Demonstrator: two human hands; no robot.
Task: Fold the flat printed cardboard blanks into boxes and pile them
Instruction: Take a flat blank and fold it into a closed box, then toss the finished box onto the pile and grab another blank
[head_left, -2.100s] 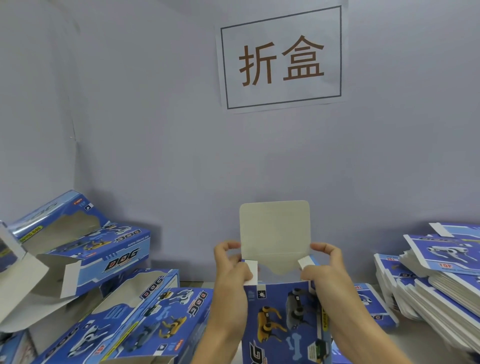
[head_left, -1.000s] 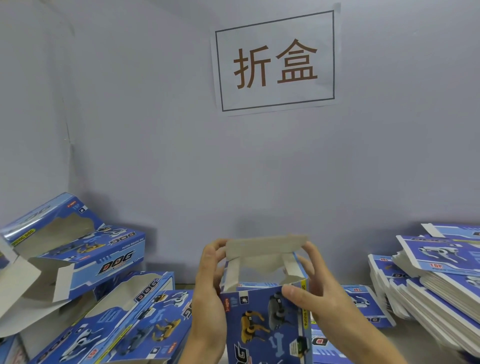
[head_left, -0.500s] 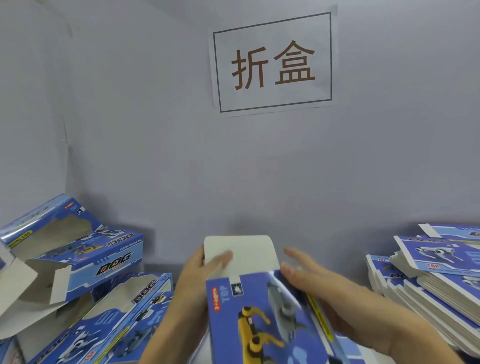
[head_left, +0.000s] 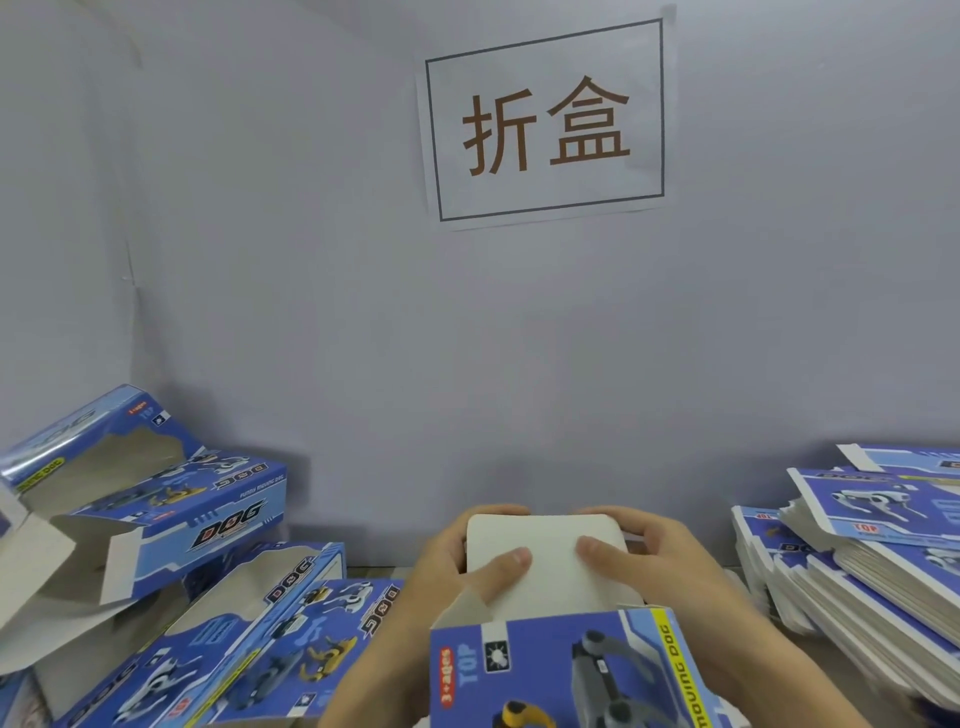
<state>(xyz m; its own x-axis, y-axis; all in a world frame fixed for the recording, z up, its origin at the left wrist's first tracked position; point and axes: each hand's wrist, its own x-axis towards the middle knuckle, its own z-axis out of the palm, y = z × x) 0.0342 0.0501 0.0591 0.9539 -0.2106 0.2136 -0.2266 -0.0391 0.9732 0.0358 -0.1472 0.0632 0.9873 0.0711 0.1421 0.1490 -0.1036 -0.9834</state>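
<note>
I hold a blue printed box (head_left: 566, 670) with a robot dog picture low in the middle of the view. Its white end flap (head_left: 545, 561) stands up from the far end. My left hand (head_left: 447, 566) grips the flap's left side, thumb on its near face and fingers behind. My right hand (head_left: 654, 556) grips the flap's right side the same way. The box's lower part runs out of the frame.
A pile of folded blue boxes (head_left: 171, 525) with open ends lies at the left. A thick stack of flat printed blanks (head_left: 872, 566) sits at the right. A grey wall with a paper sign (head_left: 545, 119) rises close behind.
The tall flap was bent down over the box's open end, the box tilted toward me, and both hands shifted onto the white flap, thumbs on its near face.
</note>
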